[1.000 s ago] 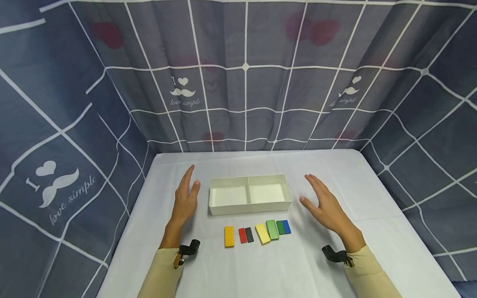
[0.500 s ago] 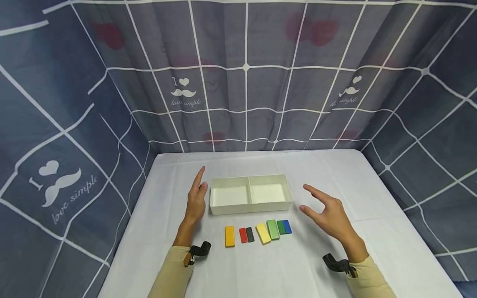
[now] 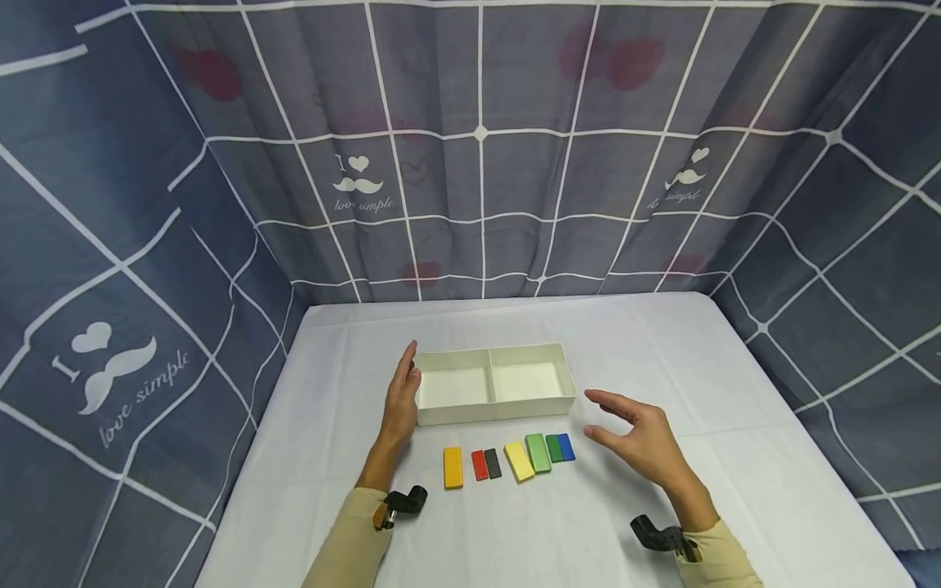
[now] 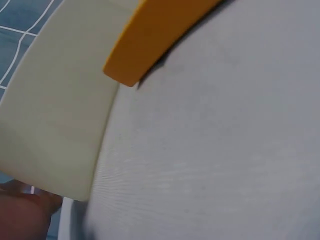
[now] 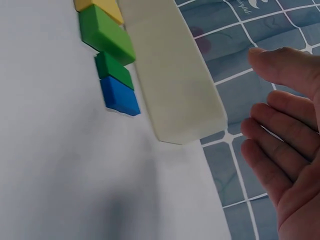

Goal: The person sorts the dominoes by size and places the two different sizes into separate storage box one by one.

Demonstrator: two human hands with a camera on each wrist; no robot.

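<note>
The cream two-compartment box (image 3: 497, 412) is sitting on the white-covered worktop (image 3: 544, 531). At its nine o'clock, the left hand (image 3: 400, 408) is standing straight-fingered; I can't tell whether it's touching. Toward four, the right hand (image 3: 641, 439) is hovering apart, loosely curved. Seven coloured blocks (image 3: 518, 462) are lying at six.

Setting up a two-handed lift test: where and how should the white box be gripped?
Probably grip the white box by its two short ends, left hand from the left, right hand from the right. It is long and low, lying lengthwise between the hands; no blocks sit at either end, while the row of blocks lines its near long side.
</note>
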